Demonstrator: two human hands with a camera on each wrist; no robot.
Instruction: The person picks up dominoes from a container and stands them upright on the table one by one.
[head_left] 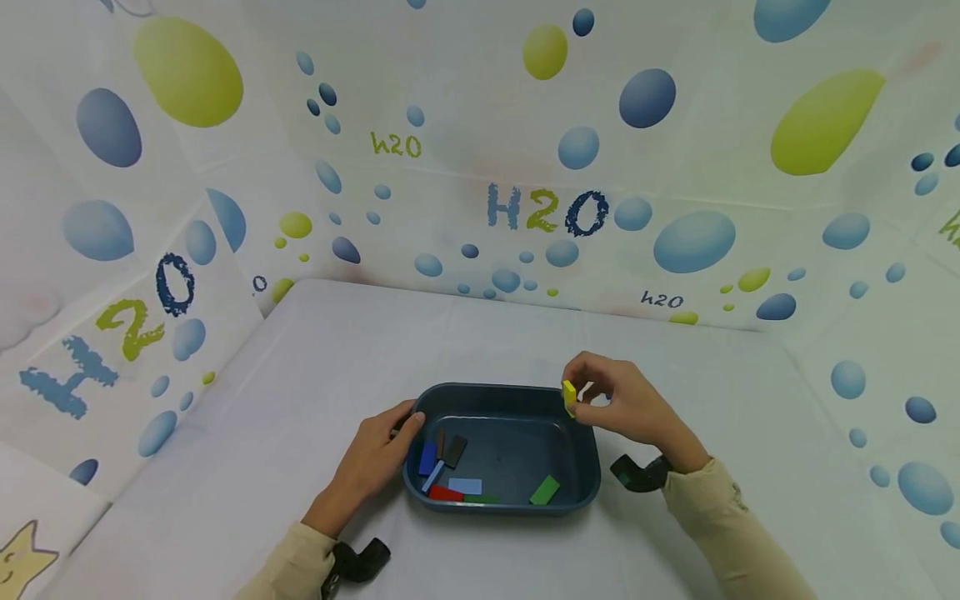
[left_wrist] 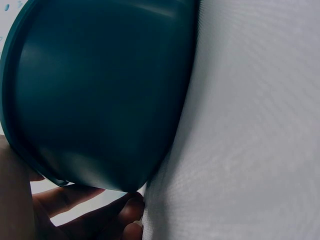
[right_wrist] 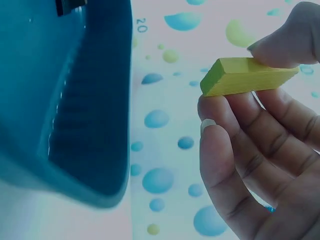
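Note:
My left hand (head_left: 378, 446) grips the left end of a dark blue-green plastic tub (head_left: 517, 509), thumb over the rim and fingers outside; the left wrist view shows those fingers (left_wrist: 70, 200) below the tub's wall (left_wrist: 100, 90). Above the tub's back right corner, my right hand (head_left: 622, 400) pinches a yellow wooden block (right_wrist: 250, 77) between thumb and fingertips. Inside the tub a green block (head_left: 545, 490) lies at the front right. Toward the left are a red block (head_left: 446, 493), a light blue block (head_left: 466, 486), a dark block (head_left: 455, 451) and a dark blue block (head_left: 427, 458).
The tub stands on a white-covered table (head_left: 420, 333). Behind and beside it hangs a white sheet (head_left: 465, 108) printed with blue and green drops. Black wrist-camera mounts (head_left: 360, 562) sit by both sleeves, the right one beside the tub.

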